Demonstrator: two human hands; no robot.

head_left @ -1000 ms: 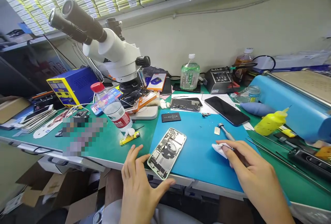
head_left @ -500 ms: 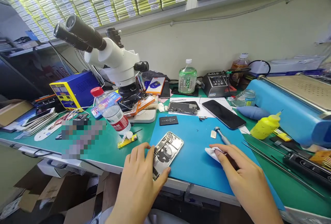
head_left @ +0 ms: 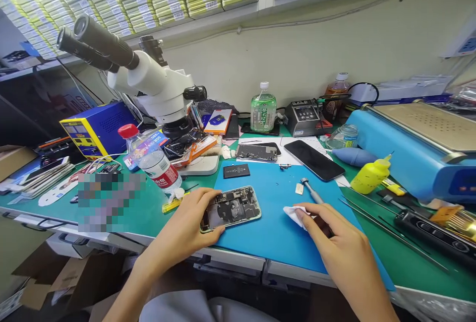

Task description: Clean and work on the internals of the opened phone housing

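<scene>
My left hand [head_left: 193, 220] grips the left end of an opened phone housing [head_left: 232, 208], its inner board and parts facing up, tilted a little over the blue mat [head_left: 267, 237]. To the right, my right hand [head_left: 334, 235] pinches a crumpled white wipe [head_left: 296, 214] between thumb and fingers, just above the mat. Behind the housing lies a black phone battery [head_left: 236, 171]. A grey screwdriver [head_left: 311, 190] and a small pale metal plate [head_left: 299, 189] lie beyond my right hand. Farther back are a detached phone screen [head_left: 256, 152] and a black phone [head_left: 314, 160].
A white microscope [head_left: 156, 84] stands at the back left, with a red-capped water bottle [head_left: 159, 168] before it. On the right are a yellow squeeze bottle [head_left: 371, 175], long tweezers [head_left: 394, 235], a blue air blower [head_left: 355, 156] and a blue machine [head_left: 401, 151].
My left hand has turned the phone housing clockwise, from steeply slanted to nearly sideways. My right hand still pinches the wipe, and the whole view has shifted slightly.
</scene>
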